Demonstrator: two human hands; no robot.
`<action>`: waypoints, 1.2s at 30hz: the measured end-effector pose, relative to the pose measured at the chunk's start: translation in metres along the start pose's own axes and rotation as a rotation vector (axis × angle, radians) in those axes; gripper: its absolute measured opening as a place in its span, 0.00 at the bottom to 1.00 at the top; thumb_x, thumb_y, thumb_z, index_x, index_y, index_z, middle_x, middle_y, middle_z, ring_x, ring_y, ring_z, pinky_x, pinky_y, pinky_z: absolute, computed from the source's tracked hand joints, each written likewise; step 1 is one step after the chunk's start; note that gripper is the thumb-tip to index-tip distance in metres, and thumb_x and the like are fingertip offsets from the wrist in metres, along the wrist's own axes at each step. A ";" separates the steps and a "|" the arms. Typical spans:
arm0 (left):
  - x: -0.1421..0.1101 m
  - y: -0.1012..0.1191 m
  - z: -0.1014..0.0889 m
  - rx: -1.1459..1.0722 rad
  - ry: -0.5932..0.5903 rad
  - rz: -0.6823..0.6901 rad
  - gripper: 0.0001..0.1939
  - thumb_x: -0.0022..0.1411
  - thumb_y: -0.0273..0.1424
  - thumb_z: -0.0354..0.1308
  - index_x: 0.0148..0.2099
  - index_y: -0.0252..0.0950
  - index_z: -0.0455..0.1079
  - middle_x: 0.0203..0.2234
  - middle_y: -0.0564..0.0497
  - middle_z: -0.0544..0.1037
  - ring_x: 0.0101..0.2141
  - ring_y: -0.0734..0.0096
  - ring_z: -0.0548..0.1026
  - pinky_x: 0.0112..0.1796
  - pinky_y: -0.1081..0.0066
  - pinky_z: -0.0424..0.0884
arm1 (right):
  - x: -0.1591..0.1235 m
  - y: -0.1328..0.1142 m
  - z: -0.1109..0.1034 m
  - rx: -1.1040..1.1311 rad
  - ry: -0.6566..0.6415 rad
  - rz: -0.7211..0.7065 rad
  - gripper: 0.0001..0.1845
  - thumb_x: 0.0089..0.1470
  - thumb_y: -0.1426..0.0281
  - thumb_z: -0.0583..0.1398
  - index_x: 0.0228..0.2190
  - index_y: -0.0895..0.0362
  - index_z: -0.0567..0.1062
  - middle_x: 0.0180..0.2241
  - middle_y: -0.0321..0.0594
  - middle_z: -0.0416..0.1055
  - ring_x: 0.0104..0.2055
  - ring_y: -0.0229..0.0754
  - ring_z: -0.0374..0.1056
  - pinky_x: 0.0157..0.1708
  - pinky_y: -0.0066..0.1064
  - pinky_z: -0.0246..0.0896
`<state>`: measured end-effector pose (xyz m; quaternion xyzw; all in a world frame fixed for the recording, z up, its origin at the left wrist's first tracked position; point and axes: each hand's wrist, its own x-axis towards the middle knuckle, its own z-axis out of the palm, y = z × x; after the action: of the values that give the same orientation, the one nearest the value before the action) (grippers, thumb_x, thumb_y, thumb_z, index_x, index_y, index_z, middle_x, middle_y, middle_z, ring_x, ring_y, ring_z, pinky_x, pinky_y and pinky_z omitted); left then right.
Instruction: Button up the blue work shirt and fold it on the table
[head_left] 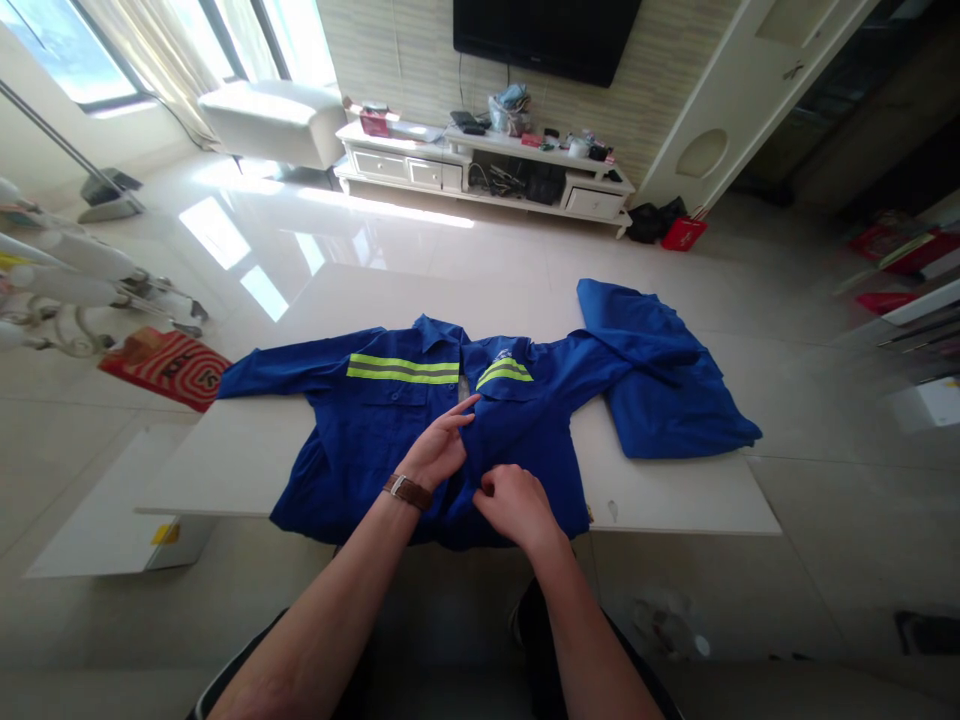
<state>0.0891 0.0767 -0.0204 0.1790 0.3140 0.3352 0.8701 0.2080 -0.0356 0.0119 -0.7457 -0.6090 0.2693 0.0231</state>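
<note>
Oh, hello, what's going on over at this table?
A person is bent over a long-sleeved blue shirt with yellow reflective strips, spread out front up on a white table. The left hand lies by the front opening, fingers stretched out. The right hand is curled against the lower front; whether it grips the fabric is hard to tell. The shirt is unfolded, one sleeve reaching a bundle of blue cloth on the right.

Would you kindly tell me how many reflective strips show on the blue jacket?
2. A longer strip crosses the chest of the jacket, left of its front opening; a shorter strip lies right of that opening. Others may be hidden in folds.
</note>
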 end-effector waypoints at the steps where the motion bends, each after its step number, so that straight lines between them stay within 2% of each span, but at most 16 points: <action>1: 0.001 -0.001 0.002 0.018 0.008 0.040 0.32 0.56 0.20 0.63 0.64 0.35 0.70 0.47 0.44 0.82 0.45 0.64 0.81 0.50 0.65 0.76 | -0.001 0.001 0.000 -0.001 -0.001 0.002 0.12 0.55 0.65 0.58 0.24 0.53 0.79 0.32 0.42 0.80 0.36 0.44 0.75 0.30 0.33 0.49; 4: 0.001 -0.006 0.008 0.123 0.042 0.279 0.34 0.53 0.21 0.66 0.63 0.41 0.71 0.55 0.48 0.77 0.49 0.64 0.78 0.52 0.65 0.74 | -0.003 0.003 -0.001 -0.011 -0.007 0.009 0.12 0.56 0.65 0.57 0.25 0.52 0.79 0.33 0.42 0.80 0.37 0.44 0.75 0.32 0.32 0.51; 7: 0.000 -0.009 0.012 0.394 0.056 0.527 0.29 0.55 0.23 0.66 0.58 0.45 0.73 0.58 0.50 0.74 0.57 0.58 0.73 0.57 0.61 0.70 | -0.005 0.004 -0.001 -0.023 -0.012 -0.001 0.13 0.57 0.66 0.57 0.25 0.52 0.79 0.33 0.43 0.80 0.37 0.45 0.76 0.33 0.33 0.54; 10: -0.004 -0.008 0.011 0.725 0.069 0.634 0.24 0.58 0.23 0.63 0.56 0.44 0.76 0.59 0.48 0.73 0.67 0.51 0.60 0.66 0.56 0.59 | -0.006 0.002 -0.002 -0.033 -0.012 -0.005 0.13 0.57 0.66 0.58 0.25 0.52 0.79 0.32 0.43 0.80 0.37 0.47 0.76 0.33 0.33 0.56; 13: -0.007 -0.006 0.009 0.806 0.147 0.662 0.36 0.52 0.18 0.61 0.63 0.45 0.72 0.65 0.50 0.66 0.72 0.53 0.48 0.71 0.53 0.44 | -0.006 0.001 -0.002 -0.039 -0.018 0.023 0.12 0.56 0.66 0.58 0.26 0.52 0.80 0.32 0.44 0.80 0.38 0.49 0.77 0.34 0.33 0.57; 15: -0.009 -0.005 0.008 0.818 0.116 0.635 0.41 0.49 0.15 0.60 0.65 0.45 0.70 0.68 0.50 0.63 0.73 0.53 0.44 0.71 0.53 0.42 | -0.006 0.001 -0.001 -0.038 -0.028 0.036 0.12 0.56 0.66 0.58 0.27 0.52 0.81 0.33 0.45 0.81 0.38 0.49 0.78 0.34 0.34 0.58; 17: -0.009 -0.005 0.008 0.848 0.019 0.600 0.39 0.49 0.16 0.58 0.63 0.45 0.72 0.69 0.49 0.61 0.73 0.51 0.45 0.70 0.52 0.49 | -0.005 0.002 0.001 -0.042 -0.045 0.038 0.12 0.56 0.67 0.58 0.27 0.52 0.81 0.34 0.46 0.81 0.39 0.50 0.78 0.34 0.34 0.59; 19: -0.007 -0.006 0.007 0.833 -0.022 0.570 0.36 0.51 0.17 0.58 0.61 0.45 0.72 0.68 0.47 0.63 0.70 0.50 0.53 0.65 0.56 0.60 | -0.005 0.003 0.002 -0.054 -0.058 0.042 0.11 0.55 0.67 0.58 0.27 0.53 0.81 0.34 0.46 0.81 0.39 0.51 0.78 0.35 0.35 0.60; 21: -0.004 -0.007 0.005 0.757 0.059 0.531 0.35 0.51 0.18 0.61 0.61 0.44 0.68 0.61 0.44 0.68 0.62 0.54 0.66 0.57 0.62 0.69 | -0.005 0.003 0.003 -0.061 -0.063 0.056 0.11 0.54 0.67 0.58 0.27 0.52 0.81 0.34 0.46 0.81 0.40 0.52 0.78 0.36 0.35 0.61; 23: -0.002 -0.008 0.002 0.673 0.192 0.454 0.37 0.51 0.21 0.64 0.62 0.44 0.61 0.49 0.47 0.73 0.47 0.63 0.74 0.47 0.68 0.73 | -0.005 0.004 0.002 -0.054 -0.060 0.071 0.11 0.54 0.67 0.58 0.27 0.52 0.81 0.35 0.45 0.81 0.40 0.52 0.78 0.37 0.35 0.62; 25: -0.003 -0.009 -0.001 0.613 0.291 0.330 0.38 0.53 0.24 0.66 0.62 0.44 0.55 0.39 0.53 0.71 0.36 0.71 0.73 0.37 0.72 0.71 | -0.005 0.003 -0.001 -0.040 -0.059 0.083 0.11 0.55 0.66 0.58 0.28 0.51 0.81 0.35 0.46 0.81 0.42 0.52 0.78 0.38 0.36 0.63; 28: -0.011 -0.008 -0.002 0.549 0.327 0.125 0.38 0.56 0.27 0.65 0.63 0.44 0.51 0.32 0.57 0.69 0.32 0.71 0.71 0.33 0.73 0.70 | -0.004 0.002 -0.006 -0.027 -0.063 0.102 0.14 0.58 0.64 0.57 0.29 0.51 0.82 0.37 0.46 0.81 0.43 0.52 0.78 0.40 0.36 0.64; 30: -0.016 -0.006 -0.003 0.546 0.319 0.030 0.35 0.56 0.27 0.65 0.62 0.42 0.55 0.31 0.56 0.70 0.33 0.68 0.72 0.35 0.70 0.72 | -0.004 0.002 -0.007 -0.023 -0.075 0.113 0.15 0.59 0.63 0.56 0.31 0.50 0.82 0.38 0.47 0.81 0.43 0.52 0.78 0.40 0.36 0.64; 33: -0.021 0.002 -0.007 0.609 0.244 -0.050 0.23 0.54 0.26 0.64 0.53 0.37 0.67 0.30 0.54 0.70 0.33 0.66 0.72 0.37 0.66 0.73 | -0.003 0.003 -0.006 -0.023 -0.083 0.129 0.14 0.59 0.64 0.56 0.31 0.50 0.82 0.39 0.46 0.81 0.44 0.53 0.77 0.39 0.37 0.62; 36: -0.023 0.008 -0.011 0.650 0.074 0.011 0.17 0.53 0.23 0.62 0.47 0.35 0.74 0.27 0.55 0.67 0.30 0.71 0.70 0.37 0.69 0.70 | -0.001 0.004 -0.003 -0.008 -0.058 0.140 0.12 0.60 0.64 0.56 0.33 0.51 0.80 0.39 0.45 0.81 0.43 0.52 0.77 0.38 0.36 0.60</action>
<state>0.0644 0.0674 -0.0147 0.4368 0.4349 0.2285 0.7536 0.2125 -0.0369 0.0130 -0.7785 -0.5567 0.2894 -0.0165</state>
